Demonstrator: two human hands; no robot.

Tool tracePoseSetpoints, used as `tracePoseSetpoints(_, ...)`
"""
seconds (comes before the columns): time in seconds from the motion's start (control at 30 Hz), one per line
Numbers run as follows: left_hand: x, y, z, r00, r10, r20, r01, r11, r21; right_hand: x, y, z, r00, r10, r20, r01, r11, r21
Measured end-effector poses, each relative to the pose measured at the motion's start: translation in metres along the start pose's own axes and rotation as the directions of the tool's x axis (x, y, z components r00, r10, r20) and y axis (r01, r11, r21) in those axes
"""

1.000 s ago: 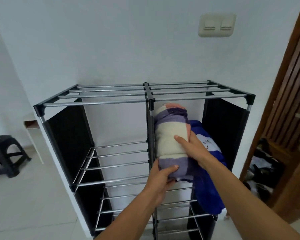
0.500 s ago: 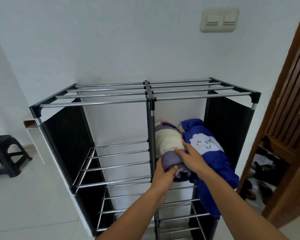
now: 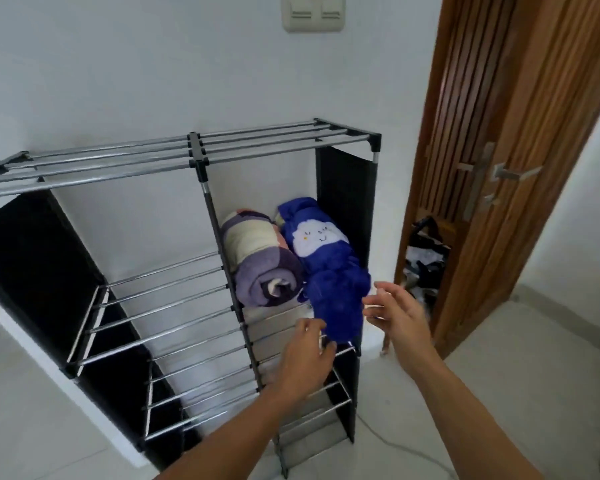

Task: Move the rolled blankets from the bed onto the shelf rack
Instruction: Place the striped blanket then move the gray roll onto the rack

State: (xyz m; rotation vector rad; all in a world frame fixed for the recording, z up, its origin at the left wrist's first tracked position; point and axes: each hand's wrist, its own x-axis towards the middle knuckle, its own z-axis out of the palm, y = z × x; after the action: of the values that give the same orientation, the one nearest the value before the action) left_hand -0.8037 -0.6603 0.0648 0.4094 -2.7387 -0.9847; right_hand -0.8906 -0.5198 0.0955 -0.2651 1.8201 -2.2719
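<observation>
Lying side by side on rack (image 3: 194, 157), purple blanket (image 3: 262, 261), blue blanket (image 3: 329, 271)

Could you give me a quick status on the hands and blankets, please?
Left hand at blue blanket drooping end; right hand open. Plaid blanket on rack. Nothing blocking.

Two bare forearms reach up and forward from the bottom edge toward the shelf rack (image 3: 201, 157). The left hand (image 3: 309, 351) is held palm down in front of the rack's right-hand half, its fingers (image 3: 314, 327) curled loosely with the tips at the front rail; whether they grip anything cannot be told. The right hand (image 3: 395, 313) hovers just off the rack's right front corner, palm turned inward, fingers spread and slightly blurred, holding nothing.
</observation>
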Motion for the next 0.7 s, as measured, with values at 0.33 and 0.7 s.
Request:
tracePoseSetpoints(0.33,-0.062,0.111,0.123,0.611,0.274,0.743,-0.350,0.935,-0.056,-0.242,0.027,-0.166,0.516,0.146,-0.844,0.295,0.895,0.335)
tracePoseSetpoints(0.7,-0.384,0.196,0.205,-0.130,0.360,0.924,-0.314,0.869,-0.383,-0.624,0.057,-0.146,-0.253,0.215,-0.943,0.338,0.933,0.122)
